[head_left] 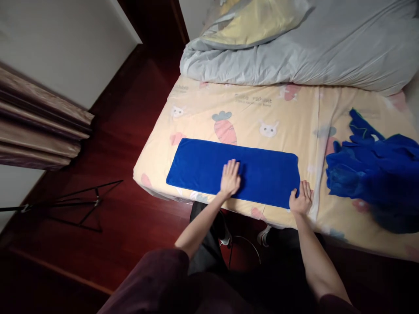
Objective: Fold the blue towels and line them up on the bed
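A blue cloth (262, 172) lies flat as a long rectangle near the front edge of the bed, on a cream sheet (193, 113) with carrots and rabbits. My left hand (230, 178) rests palm down on the middle of the cloth, fingers stretched out and holding nothing. At the cloth's lower right corner, my right hand (301, 198) lies on the sheet with its fingers spread and the thumb by the cloth's edge. Further right sits a crumpled heap of blue cloths (376, 168), touched by neither hand.
A grey and yellow quilt (288, 56) is bunched across the back of the bed. Black tripod legs (78, 203) stand on the dark red floor at the left, near a striped curtain (36, 122). Beneath the bed's front edge a round metal base (244, 240) shows between my feet.
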Motion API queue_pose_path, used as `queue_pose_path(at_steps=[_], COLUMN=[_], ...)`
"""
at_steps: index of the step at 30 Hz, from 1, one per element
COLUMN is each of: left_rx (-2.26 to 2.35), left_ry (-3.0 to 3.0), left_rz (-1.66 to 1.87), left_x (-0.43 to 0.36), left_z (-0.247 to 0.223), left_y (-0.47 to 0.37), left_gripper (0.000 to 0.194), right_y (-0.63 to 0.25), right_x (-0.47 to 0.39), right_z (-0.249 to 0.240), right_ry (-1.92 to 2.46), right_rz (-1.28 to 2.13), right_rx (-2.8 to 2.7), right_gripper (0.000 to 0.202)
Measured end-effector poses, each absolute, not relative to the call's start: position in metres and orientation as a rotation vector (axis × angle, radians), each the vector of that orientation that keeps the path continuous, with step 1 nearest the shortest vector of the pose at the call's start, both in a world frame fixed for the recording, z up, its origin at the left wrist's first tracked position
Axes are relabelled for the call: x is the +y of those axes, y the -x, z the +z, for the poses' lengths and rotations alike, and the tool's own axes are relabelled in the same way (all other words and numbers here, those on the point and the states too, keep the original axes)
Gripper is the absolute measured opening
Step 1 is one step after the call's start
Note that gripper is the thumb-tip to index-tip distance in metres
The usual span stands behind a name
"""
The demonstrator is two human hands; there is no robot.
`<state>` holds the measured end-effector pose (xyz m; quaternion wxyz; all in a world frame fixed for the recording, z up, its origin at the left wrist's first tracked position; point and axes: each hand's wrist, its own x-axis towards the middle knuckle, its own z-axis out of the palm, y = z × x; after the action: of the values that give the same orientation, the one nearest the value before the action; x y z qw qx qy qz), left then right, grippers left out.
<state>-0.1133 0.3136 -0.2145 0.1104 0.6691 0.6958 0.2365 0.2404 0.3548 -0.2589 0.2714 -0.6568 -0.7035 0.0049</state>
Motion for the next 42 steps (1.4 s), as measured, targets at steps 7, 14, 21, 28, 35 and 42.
queue_pose_path(at_steps=[7, 14, 21, 28, 35, 42], left_rx=[1.753, 2.138, 2.512, 2.498, 2.454, 2.482], left_ry=[-2.193, -1.948, -1.637, -1.527, -1.461, -1.469], left_rz=[0.624, 0.568, 0.649, 0.805, 0.89, 0.904], left_x=[0.332, 0.292, 0.248, 0.241, 0.242, 0.242], left_z=[-0.224, -0.232, -0.237, -0.239, -0.24, -0.242], left_y=[0.046, 0.246, 0.366, 0.371, 0.369, 0.369], left_gripper=[0.058, 0.057, 0.059, 0.06, 0.062, 0.063], right_y=[-0.241, -0.238, -0.239, -0.234, -0.209, -0.027], right_x=[0.357, 0.357, 0.359, 0.357, 0.354, 0.375], right_z=[-0.262, -0.258, -0.26, -0.251, -0.215, -0.177], right_ry=[1.783, 1.85, 1.902, 1.954, 2.129, 1.983], right_rz=[-0.015, -0.018, -0.053, -0.054, -0.12, 0.165], right_rx=[-1.902, -1.899, -1.921, -1.994, -2.112, -2.223], right_gripper=[0.059, 0.062, 0.065, 0.066, 0.067, 0.064])
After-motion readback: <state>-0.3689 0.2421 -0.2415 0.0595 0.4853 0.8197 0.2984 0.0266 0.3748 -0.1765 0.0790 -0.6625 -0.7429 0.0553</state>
